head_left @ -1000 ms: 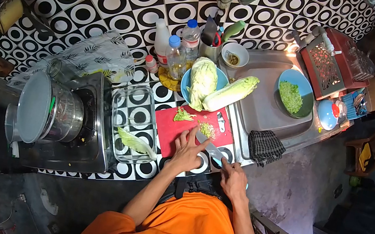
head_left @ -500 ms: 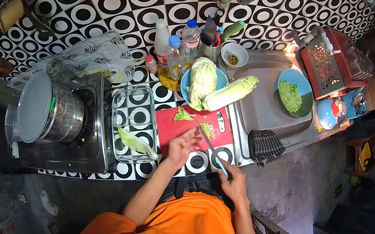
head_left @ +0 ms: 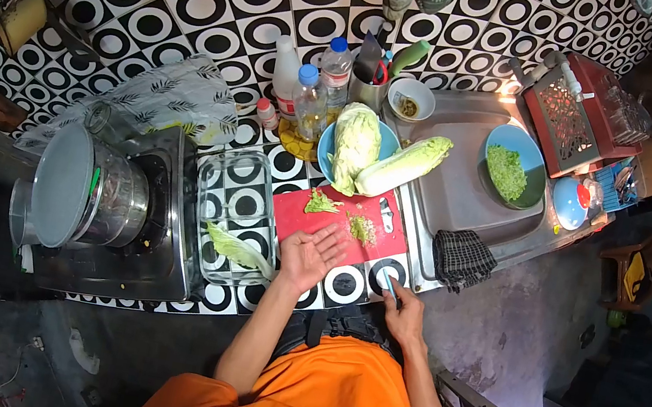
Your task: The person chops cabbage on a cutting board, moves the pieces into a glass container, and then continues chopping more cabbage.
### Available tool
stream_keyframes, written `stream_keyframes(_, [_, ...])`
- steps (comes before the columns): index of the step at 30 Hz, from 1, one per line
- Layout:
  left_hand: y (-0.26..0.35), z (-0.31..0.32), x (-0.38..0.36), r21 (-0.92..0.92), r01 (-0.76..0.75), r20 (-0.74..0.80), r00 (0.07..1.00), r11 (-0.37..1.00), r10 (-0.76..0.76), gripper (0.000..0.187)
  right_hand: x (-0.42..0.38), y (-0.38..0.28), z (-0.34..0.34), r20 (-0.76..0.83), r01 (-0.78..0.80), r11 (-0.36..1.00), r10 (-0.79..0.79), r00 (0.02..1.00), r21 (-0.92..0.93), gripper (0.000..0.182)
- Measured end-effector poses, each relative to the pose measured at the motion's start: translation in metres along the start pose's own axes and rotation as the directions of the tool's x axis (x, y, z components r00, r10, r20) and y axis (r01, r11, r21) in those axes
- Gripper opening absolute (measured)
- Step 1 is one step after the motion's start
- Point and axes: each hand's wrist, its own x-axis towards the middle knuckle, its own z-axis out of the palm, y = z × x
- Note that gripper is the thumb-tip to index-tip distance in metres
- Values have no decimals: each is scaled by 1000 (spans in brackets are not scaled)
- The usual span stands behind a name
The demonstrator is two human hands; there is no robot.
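My left hand point(head_left: 311, 260) is open, palm up with fingers stretched, over the near-left edge of the red cutting board point(head_left: 295, 217). My right hand point(head_left: 404, 315) is closed around the light-blue handle of a knife point(head_left: 391, 286) at the counter's front edge; its blade is hardly visible. On the board lie finely chopped cabbage point(head_left: 361, 229) and a larger leafy piece point(head_left: 321, 202). Behind it, two napa cabbages point(head_left: 356, 148) rest in and against a blue bowl point(head_left: 390, 138). A loose cabbage leaf point(head_left: 237, 250) lies in the glass dish point(head_left: 214, 162) to the left.
At right, a metal sink point(head_left: 450, 195) holds a bowl of shredded greens point(head_left: 506, 172), and a checked cloth point(head_left: 462, 258) hangs over its front edge. A large lidded pot point(head_left: 63, 188) stands on the stove at left. Bottles point(head_left: 309, 103) line the wall behind.
My right hand has drawn the knife back from the chopped cabbage, toward my body. My left hand has turned palm up and moved slightly left and nearer to me.
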Motion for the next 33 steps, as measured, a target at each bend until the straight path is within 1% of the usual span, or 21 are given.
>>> stream_keyframes(1, [2,-4,5,212,-99,-61,992,972,114,60,0,1,0,3,-1,1000,1,1000,3,30])
stream_keyframes(2, [2,-9,12,419,-175,-96,967,891,235,59,0,3,-1,4,-3,1000,3,1000,5,30])
stream_keyframes(3, [4,-13,19,608,-227,-101,928,761,357,57,-1,4,-2,4,-4,1000,4,1000,7,29])
stream_keyframes(4, [8,-17,27,727,-264,-85,882,634,465,47,-1,3,-3,16,-16,1000,16,1000,12,29])
stream_keyframes(5, [13,-21,35,856,-264,-20,843,445,537,44,-1,0,-2,29,-26,999,26,999,18,29])
stream_keyframes(6, [18,-20,41,941,-244,60,803,235,593,41,-1,-2,-1,44,-36,999,35,998,24,29])
stream_keyframes(7, [23,-20,45,979,-204,150,764,14,627,38,-2,-1,1,32,-21,1000,20,999,21,29])
stream_keyframes(8, [27,-19,48,958,-215,288,703,-191,651,37,-3,0,4,20,-4,1000,4,1000,18,29])
stream_keyframes(9, [31,-15,49,898,-207,425,639,-389,641,36,-2,1,6,7,12,1000,-12,1000,15,29])
stream_keyframes(10, [33,-12,49,801,-181,557,575,-571,599,35,-1,2,8,7,22,1000,-22,1000,0,29])
stream_keyframes(12, [33,-9,51,789,-200,569,595,-581,568,34,1,3,9,0,35,999,-35,999,-31,30])
stream_keyframes(13, [32,-7,54,781,-213,577,605,-587,549,33,2,3,7,1,15,1000,-15,1000,-20,30])
stream_keyframes(15, [21,0,49,808,-346,560,705,-477,436,36,1,-2,4,12,-25,1000,25,1000,6,30])
stream_keyframes(16, [14,2,43,820,-398,550,746,-411,375,37,1,-8,1,34,-105,994,104,994,20,30])
stream_keyframes(19, [-10,4,29,716,-474,625,762,-513,167,49,6,11,11,36,-141,985,138,990,99,30])
stream_keyframes(20, [-18,2,28,708,-470,621,770,-527,149,53,6,16,11,73,-189,971,180,981,147,29])
stream_keyframes(22, [-28,-2,25,695,-459,608,786,-553,113,61,5,6,7,155,-291,927,260,953,236,28])
stream_keyframes(25, [-29,-6,25,679,-409,558,828,-610,66,69,2,-9,0,227,-397,846,333,915,357,27])
stream_keyframes(28, [-28,-10,30,630,-332,559,822,-702,112,73,1,-5,-3,288,-457,798,365,885,392,27])
stream_keyframes(31, [-26,-12,32,678,-205,464,864,-706,194,72,-2,-1,-5,280,-440,778,345,896,449,26])
stream_keyframes(33, [-22,-8,28,749,-227,439,874,-622,210,69,-2,-2,-6,233,-418,802,349,908,426,25])
